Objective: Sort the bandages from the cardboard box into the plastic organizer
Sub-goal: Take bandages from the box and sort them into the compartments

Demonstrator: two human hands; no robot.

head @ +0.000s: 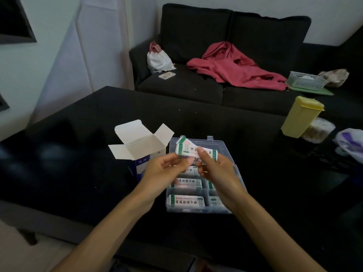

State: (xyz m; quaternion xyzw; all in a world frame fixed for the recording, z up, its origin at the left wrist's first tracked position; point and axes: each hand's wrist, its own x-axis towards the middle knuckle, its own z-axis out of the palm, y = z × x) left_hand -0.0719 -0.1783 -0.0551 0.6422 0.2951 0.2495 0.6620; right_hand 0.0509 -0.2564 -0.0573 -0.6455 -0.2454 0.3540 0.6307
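A small stack of white bandage strips [187,149] with green edges is held over the clear plastic organizer [223,143]. My left hand [164,170] pinches the stack's near left edge. My right hand [217,166] grips its right end, thumb on top. Several compartments of the organizer hold flat bandage packs [186,200]. The blue and white cardboard box [140,143] stands open with its flaps up, just left of the organizer. Its inside is hidden.
Everything sits on a black table [78,154]. A yellow lidded container [300,116], a clear jar [318,130] and a plastic bag [349,144] stand at the right. Behind is a black sofa with a red garment [235,65], a white bag [159,59] and a basket [305,80].
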